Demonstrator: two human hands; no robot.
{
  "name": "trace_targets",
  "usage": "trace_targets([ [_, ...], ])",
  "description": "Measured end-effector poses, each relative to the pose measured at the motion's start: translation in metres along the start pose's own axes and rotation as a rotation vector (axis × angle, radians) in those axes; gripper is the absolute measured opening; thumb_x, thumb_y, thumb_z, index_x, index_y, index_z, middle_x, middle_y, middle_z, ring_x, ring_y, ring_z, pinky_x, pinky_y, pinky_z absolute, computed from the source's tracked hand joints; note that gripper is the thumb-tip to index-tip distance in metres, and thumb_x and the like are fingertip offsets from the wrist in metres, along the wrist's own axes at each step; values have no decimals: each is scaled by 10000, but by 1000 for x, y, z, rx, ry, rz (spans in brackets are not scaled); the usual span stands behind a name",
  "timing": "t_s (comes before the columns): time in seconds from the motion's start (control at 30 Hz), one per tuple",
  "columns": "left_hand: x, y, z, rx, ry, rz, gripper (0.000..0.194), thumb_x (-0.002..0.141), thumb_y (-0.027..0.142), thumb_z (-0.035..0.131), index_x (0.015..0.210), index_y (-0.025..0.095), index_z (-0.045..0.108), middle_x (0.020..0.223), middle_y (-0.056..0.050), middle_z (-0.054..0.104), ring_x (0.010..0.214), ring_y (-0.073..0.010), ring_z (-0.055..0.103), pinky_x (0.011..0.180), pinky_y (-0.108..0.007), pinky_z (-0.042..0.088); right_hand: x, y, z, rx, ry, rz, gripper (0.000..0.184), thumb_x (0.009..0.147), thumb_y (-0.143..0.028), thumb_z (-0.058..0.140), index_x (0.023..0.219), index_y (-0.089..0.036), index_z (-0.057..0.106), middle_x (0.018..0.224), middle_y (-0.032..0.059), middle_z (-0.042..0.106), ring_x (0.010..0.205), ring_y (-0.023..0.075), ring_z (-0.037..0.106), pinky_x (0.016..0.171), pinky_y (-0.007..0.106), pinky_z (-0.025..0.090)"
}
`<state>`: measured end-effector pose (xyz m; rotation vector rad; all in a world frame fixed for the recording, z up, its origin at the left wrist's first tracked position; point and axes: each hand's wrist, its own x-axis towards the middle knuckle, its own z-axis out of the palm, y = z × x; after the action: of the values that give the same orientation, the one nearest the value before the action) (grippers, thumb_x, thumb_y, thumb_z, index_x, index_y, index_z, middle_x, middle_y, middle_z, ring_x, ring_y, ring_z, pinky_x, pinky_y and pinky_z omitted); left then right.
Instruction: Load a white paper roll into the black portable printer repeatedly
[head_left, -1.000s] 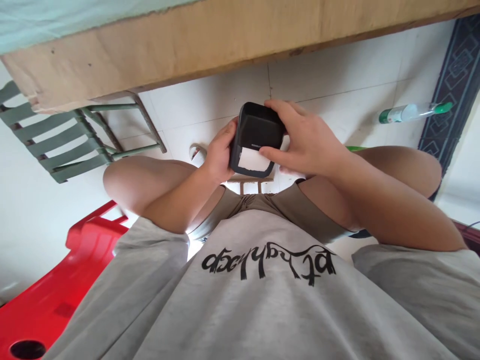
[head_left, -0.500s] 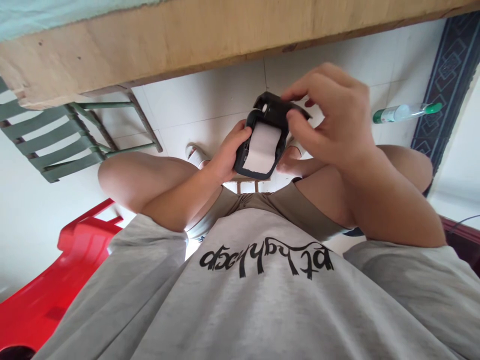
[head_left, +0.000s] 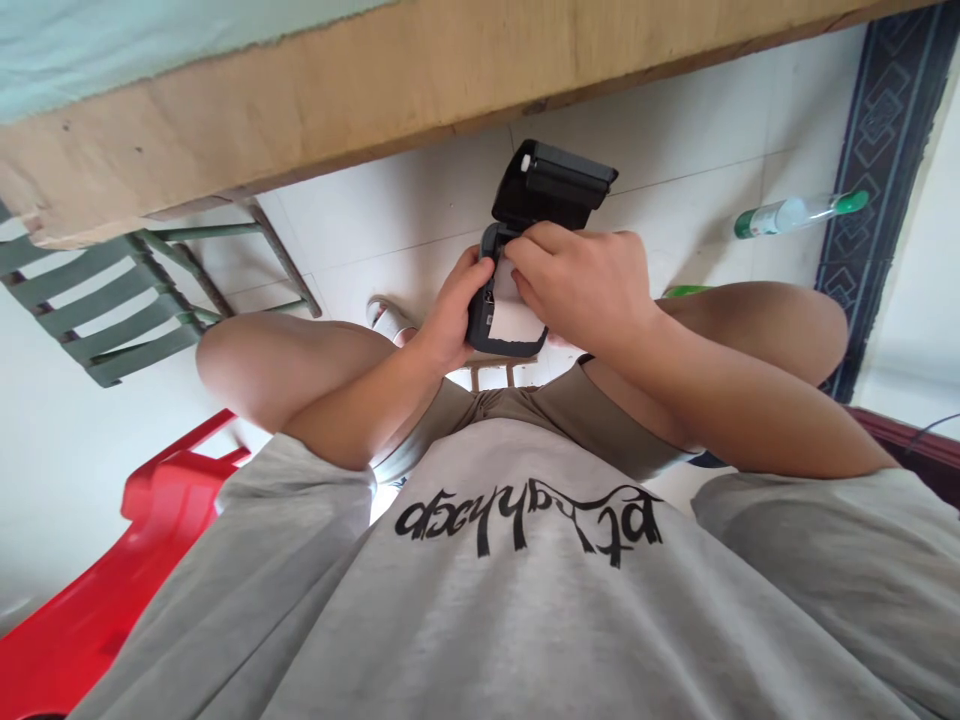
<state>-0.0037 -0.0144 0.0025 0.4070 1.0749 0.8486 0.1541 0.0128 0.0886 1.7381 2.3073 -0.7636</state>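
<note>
A small black portable printer [head_left: 507, 347] is held between my knees, its hinged cover [head_left: 559, 185] swung up and away from me. Inside lies a roll of white paper [head_left: 517, 322], partly covered by my right hand. My left hand [head_left: 452, 310] is closed around the printer's left side, the thumb on its rim. My right hand [head_left: 581, 280] reaches over the open compartment with its fingertips pinched at the far end of the paper roll. The fingers hide exactly how they grip the paper.
A wooden board edge [head_left: 315, 110] with pale green cloth [head_left: 150, 45] runs across the front. A green slatted folding chair [head_left: 97, 300] stands left, a red plastic chair [head_left: 165, 520] behind it. A clear bottle with green cap [head_left: 799, 215] lies on the floor at right.
The printer's cover has swung further open, away from me. My right hand has let go of the cover and moved down and left onto the paper roll. My left hand keeps its hold.
</note>
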Motion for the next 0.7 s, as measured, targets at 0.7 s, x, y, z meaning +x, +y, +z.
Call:
trace_targets([
  [0.7, -6, 1, -2, -91, -82, -80, 300, 945, 463, 748, 1125, 243, 653, 1037, -33, 743, 947, -231, 690, 872, -387, 557, -8, 42, -59, 1120, -99, -103, 473, 710, -370, 727, 1164, -250, 671, 858, -21, 699, 677, 106, 621, 564, 255, 462],
])
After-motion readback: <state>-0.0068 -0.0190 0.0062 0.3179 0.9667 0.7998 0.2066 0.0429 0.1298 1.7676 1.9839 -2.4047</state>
